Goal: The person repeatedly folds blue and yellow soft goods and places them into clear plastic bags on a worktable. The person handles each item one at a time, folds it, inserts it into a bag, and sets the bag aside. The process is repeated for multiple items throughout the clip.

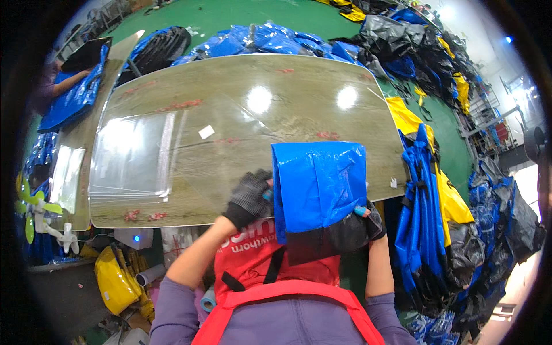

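A glossy blue bag [321, 184] with a black lower part [313, 244] is held up in front of me, over the near edge of the table. My left hand [248, 199], in a dark grey glove, grips the bag's left edge. On the other side my right hand [372, 221], gloved too, pinches its lower right edge where the blue meets the black. Blue wrapping shows on fingertips of both hands. The bag partly covers my red apron [244, 261].
The wood-patterned table [230, 167] carries clear plastic sheets [132, 155] at left and a small white label [206, 132]. Blue bags [253, 41] lie beyond it; blue and yellow ones [422, 201] hang at right. A green fan [35, 204] stands left, near another person's arm [70, 84].
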Available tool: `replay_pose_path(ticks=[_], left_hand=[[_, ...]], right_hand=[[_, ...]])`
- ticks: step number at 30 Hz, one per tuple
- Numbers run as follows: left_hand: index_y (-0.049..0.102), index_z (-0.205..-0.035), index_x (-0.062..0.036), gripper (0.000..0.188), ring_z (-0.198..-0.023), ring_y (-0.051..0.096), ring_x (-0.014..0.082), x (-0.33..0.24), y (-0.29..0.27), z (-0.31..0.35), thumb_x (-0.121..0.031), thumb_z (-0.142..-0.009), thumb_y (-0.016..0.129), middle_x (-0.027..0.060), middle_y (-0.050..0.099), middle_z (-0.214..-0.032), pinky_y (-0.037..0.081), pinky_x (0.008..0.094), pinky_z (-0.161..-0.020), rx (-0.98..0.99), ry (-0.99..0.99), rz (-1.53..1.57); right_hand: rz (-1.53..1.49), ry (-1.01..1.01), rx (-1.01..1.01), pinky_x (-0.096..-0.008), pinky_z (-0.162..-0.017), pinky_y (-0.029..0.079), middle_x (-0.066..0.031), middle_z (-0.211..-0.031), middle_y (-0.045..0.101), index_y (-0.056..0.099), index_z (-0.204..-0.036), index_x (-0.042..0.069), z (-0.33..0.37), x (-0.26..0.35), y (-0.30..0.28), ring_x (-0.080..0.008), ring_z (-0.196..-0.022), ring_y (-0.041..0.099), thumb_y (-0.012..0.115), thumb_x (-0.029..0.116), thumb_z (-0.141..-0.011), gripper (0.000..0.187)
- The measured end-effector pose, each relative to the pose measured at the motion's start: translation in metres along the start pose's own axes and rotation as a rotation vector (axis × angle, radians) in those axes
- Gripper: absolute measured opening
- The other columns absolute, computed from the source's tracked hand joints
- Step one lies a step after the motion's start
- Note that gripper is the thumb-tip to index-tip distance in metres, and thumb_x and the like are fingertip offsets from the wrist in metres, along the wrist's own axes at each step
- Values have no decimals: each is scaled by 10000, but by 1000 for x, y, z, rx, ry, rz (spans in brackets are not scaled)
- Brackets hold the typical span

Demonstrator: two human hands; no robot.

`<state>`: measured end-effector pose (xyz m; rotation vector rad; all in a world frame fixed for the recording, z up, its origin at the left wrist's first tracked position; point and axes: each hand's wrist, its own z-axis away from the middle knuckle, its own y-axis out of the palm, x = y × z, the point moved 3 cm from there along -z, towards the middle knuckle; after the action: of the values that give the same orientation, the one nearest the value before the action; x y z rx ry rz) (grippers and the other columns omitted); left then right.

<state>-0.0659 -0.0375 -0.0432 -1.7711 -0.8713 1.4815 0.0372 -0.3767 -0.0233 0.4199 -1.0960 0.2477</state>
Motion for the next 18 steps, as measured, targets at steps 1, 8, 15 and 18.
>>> replay_pose_path(ticks=[1,8,15,18], left_hand=[[621,-1115,-89,389,-1289,409,378,9,-8,-1,-303,-791,631,197,497,-1341,306,491,-1079,-100,-114,188],[645,-817,-71,170,-1163,513,364,18,-29,-3,-210,-735,697,165,611,-1179,392,456,-996,-218,60,59],[623,-903,-55,194,-1066,573,351,21,-38,-13,-212,-792,652,146,648,-1063,429,427,-923,-204,-316,701],[597,-932,-44,195,-932,590,355,1,-59,-8,-203,-820,613,168,633,-967,452,428,-841,-122,-78,400]], right_hand=[[-42,46,18,-368,-937,485,-105,-1251,567,458,-1351,34,3,-1,-7,-234,-1096,579,744,225,-754,689],[-182,143,207,-364,-950,489,-97,-1279,548,401,-1392,9,22,-18,-32,-206,-1076,591,753,231,-778,743],[-170,234,35,-346,-930,494,-143,-1276,552,389,-1397,0,28,-2,18,-228,-1064,598,727,147,-789,710],[-11,258,348,-364,-999,437,-166,-1304,527,363,-1415,11,27,-15,79,-250,-1161,538,727,146,-782,742]])
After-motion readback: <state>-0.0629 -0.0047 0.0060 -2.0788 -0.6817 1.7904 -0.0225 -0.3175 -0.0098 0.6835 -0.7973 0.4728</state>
